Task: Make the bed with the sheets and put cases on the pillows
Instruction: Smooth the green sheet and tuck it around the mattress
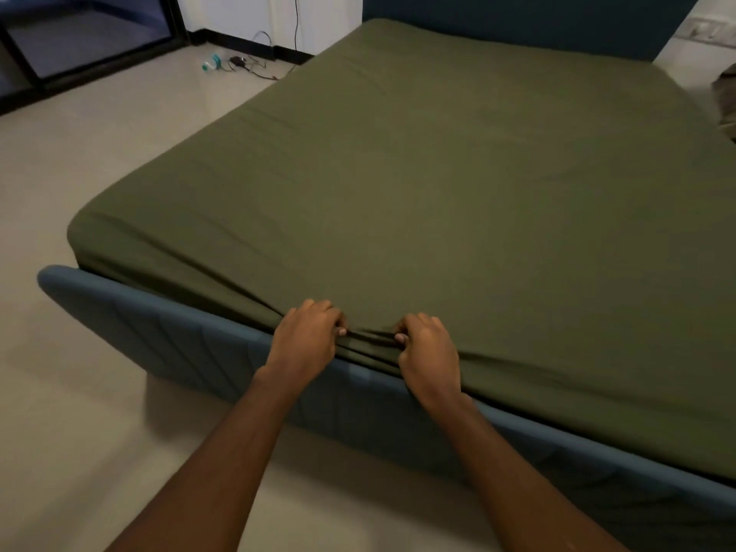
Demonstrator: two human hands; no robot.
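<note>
An olive green sheet point(458, 185) covers the whole mattress, with a few creases near the front edge. My left hand point(306, 336) and my right hand point(426, 346) sit close together at the foot edge of the mattress. Each grips a bunched fold of the sheet with curled fingers, and the cloth wrinkles between them. The blue padded bed frame point(167, 332) runs just below my hands. No pillows or cases show clearly.
The dark blue headboard point(537, 21) stands at the far end. Beige tiled floor point(99, 153) lies to the left of the bed. Cables and a small charger point(239, 61) lie by the white wall. A dark bundle point(727, 109) shows at the right edge.
</note>
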